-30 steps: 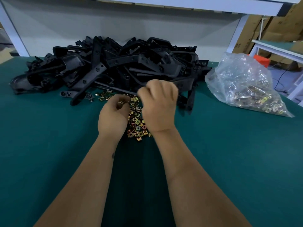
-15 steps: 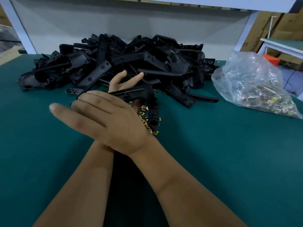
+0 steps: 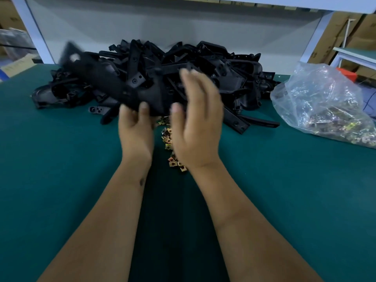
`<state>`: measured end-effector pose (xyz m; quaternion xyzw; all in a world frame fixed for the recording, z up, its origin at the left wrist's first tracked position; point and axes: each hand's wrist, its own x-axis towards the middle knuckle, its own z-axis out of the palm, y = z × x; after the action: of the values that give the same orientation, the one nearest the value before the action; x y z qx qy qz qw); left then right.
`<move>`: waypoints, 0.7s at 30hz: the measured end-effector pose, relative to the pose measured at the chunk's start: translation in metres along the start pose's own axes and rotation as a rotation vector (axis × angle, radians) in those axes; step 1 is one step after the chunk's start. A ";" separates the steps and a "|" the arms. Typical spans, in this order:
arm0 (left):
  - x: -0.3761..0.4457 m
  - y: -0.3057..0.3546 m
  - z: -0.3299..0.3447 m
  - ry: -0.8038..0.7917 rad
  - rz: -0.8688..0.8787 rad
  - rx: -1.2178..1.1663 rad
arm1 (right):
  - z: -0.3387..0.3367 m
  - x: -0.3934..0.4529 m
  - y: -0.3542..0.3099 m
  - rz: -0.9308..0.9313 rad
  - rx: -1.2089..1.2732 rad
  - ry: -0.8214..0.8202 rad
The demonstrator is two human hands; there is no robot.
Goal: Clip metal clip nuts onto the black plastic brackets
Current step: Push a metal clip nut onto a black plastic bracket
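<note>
Your left hand grips a black plastic bracket, thumb on top of its near end and fingers curled beneath it, and the bracket slants up and away to the left, its far end blurred above the left side of the heap. Your right hand is released, fingers straight and together, thumb apart, palm turned toward the left; it hangs just beside the bracket's near end, and whether it touches the part you cannot tell through the blur. Between your two wrists, on the green counter, lies a scatter of gold-coloured metal clip nuts, running from near your right wrist up toward the held bracket; your hands hide part of the scatter. Behind the hands sits the pile of black brackets, heaped loosely across the back of the counter, with a few long strips sticking out toward you at the right. To the right of the pile, well apart from your hands, a clear plastic bag rests on the counter with more clip nuts showing through its lower half. A white panel closes off the back of the counter, with a white frame leg slanting at the left. Brown cardboard boxes stand beyond the right edge. Whether any clip nut already sits on the held bracket cannot be made out.
</note>
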<state>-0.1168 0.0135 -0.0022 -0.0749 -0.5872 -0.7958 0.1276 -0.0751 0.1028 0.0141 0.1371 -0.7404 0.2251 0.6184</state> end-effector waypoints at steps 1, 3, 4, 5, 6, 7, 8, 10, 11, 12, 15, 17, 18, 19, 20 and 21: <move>0.005 -0.001 -0.005 0.079 -0.083 -0.090 | -0.002 -0.004 0.010 0.154 -0.024 -0.010; 0.011 -0.002 -0.014 0.173 -0.188 -0.207 | -0.011 -0.009 0.030 0.503 -0.118 -0.110; 0.013 -0.005 -0.016 0.183 -0.223 -0.258 | -0.015 -0.013 0.039 0.634 -0.188 -0.234; 0.014 -0.005 -0.017 0.195 -0.248 -0.289 | -0.016 -0.017 0.050 0.758 -0.222 -0.366; 0.014 -0.005 -0.017 0.203 -0.271 -0.325 | -0.018 -0.019 0.057 0.846 -0.227 -0.475; 0.014 -0.004 -0.016 0.207 -0.299 -0.342 | -0.019 -0.019 0.060 0.906 -0.196 -0.560; 0.015 -0.003 -0.014 0.203 -0.321 -0.360 | -0.019 -0.020 0.063 0.913 -0.166 -0.636; 0.015 -0.003 -0.012 0.179 -0.355 -0.374 | -0.016 -0.021 0.064 0.810 -0.168 -0.808; 0.014 -0.004 -0.010 0.170 -0.369 -0.373 | -0.014 -0.022 0.064 0.745 -0.201 -0.864; 0.014 -0.005 -0.010 0.160 -0.380 -0.364 | -0.012 -0.024 0.064 0.704 -0.232 -0.881; 0.014 -0.009 -0.009 0.093 -0.392 -0.326 | -0.011 -0.025 0.066 0.674 -0.251 -0.832; 0.014 -0.009 -0.009 0.054 -0.408 -0.341 | -0.011 -0.026 0.066 0.682 -0.215 -0.813; 0.015 -0.009 -0.009 0.047 -0.423 -0.362 | -0.011 -0.025 0.066 0.697 -0.169 -0.789; 0.015 -0.009 -0.008 0.042 -0.438 -0.378 | -0.011 -0.024 0.064 0.722 -0.111 -0.754; 0.016 -0.009 -0.007 0.036 -0.447 -0.383 | -0.011 -0.023 0.062 0.756 -0.046 -0.705; 0.016 -0.009 -0.005 0.027 -0.453 -0.380 | -0.011 -0.022 0.061 0.802 0.023 -0.645</move>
<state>-0.1344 0.0091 -0.0083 0.0464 -0.4278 -0.9006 -0.0618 -0.0907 0.1589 -0.0155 -0.0883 -0.8854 0.3987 0.2220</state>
